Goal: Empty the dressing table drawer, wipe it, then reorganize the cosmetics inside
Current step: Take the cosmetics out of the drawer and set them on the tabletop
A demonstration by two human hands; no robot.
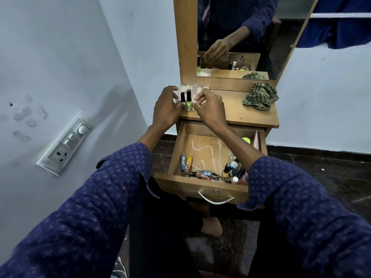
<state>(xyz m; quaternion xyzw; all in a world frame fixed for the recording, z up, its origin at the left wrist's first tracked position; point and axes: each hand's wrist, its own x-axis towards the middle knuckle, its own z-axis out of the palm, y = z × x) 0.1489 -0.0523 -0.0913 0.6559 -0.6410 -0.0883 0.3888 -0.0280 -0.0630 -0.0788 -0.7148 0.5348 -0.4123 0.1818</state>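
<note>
Pinching dark bottle (182, 99) with left hand (166, 109), right hand (209, 109) curled, empty

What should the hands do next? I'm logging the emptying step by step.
Probably let go of the bottles standing on the tabletop and reach back into the open drawer. The left hand touches them, the right hand holds nothing visible, and many cosmetics still lie inside.

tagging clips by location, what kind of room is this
Probably a bedroom or dressing corner at home: a wooden dressing table with a tall mirror, and an open drawer of nail polish bottles.
</note>
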